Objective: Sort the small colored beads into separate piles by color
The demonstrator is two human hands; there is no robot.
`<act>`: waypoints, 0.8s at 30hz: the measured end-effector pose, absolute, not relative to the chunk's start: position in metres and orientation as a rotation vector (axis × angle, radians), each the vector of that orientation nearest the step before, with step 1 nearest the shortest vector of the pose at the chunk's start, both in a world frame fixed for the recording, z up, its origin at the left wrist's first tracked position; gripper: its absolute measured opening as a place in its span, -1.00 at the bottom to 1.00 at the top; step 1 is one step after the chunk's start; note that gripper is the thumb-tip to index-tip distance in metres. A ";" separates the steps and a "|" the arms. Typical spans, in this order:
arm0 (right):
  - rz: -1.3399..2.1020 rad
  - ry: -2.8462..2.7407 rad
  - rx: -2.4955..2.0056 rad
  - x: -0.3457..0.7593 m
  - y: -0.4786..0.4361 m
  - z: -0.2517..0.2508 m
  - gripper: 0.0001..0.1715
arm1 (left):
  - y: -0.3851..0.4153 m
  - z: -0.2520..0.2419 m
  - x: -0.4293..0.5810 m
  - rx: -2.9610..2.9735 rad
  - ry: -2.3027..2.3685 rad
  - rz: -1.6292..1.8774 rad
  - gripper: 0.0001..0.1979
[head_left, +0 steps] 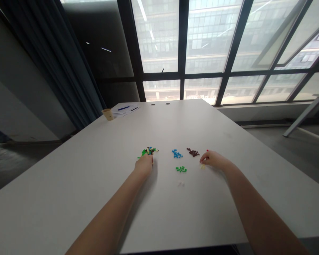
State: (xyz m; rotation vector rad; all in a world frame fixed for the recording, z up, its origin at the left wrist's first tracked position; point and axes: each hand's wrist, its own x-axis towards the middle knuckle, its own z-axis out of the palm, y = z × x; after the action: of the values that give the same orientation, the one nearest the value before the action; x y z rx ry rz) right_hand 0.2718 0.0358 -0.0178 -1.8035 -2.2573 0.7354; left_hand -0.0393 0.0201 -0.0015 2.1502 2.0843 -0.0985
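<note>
My left hand reaches to the near edge of a mixed pile of small building bricks in green, yellow, blue and dark colours. Its fingers curl down together, and their tips are mostly hidden. My right hand pinches just above a few pale yellow bricks; whatever is between its fingertips is too small to name. Between my hands lie a blue group of bricks, a dark brown group, a green group and a few whitish pieces. A red piece shows beside my right hand.
On the white table, a yellowish cup stands at the far left edge, beside papers with a blue pen. Large windows rise behind the table, and a dark curtain hangs on the left.
</note>
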 end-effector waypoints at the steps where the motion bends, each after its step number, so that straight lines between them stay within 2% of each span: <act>1: 0.720 -2.254 -1.809 0.272 0.036 -0.018 -0.77 | 0.020 -0.001 -0.039 2.159 2.086 -0.098 -0.79; 7: 0.638 -2.206 -1.884 0.264 0.036 -0.020 -0.81 | 0.020 -0.001 -0.036 2.223 2.064 0.004 -0.78; 16: 0.679 -2.235 -1.929 0.257 0.031 -0.016 -0.85 | 0.022 -0.005 -0.034 2.419 1.880 0.406 -0.89; 20: 0.642 -2.168 -1.869 0.256 0.030 -0.010 -0.75 | 0.018 0.000 -0.027 2.614 1.643 0.664 -0.89; 24: 0.648 -2.068 -1.644 0.240 0.023 -0.001 -0.67 | 0.012 0.007 -0.019 2.669 1.591 0.747 -0.88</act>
State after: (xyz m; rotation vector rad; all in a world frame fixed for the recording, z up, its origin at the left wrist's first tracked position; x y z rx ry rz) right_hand 0.2402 0.0231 -0.0012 -1.6438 -2.0678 0.6478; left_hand -0.0191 0.0116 0.0071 2.6694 1.5905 0.7467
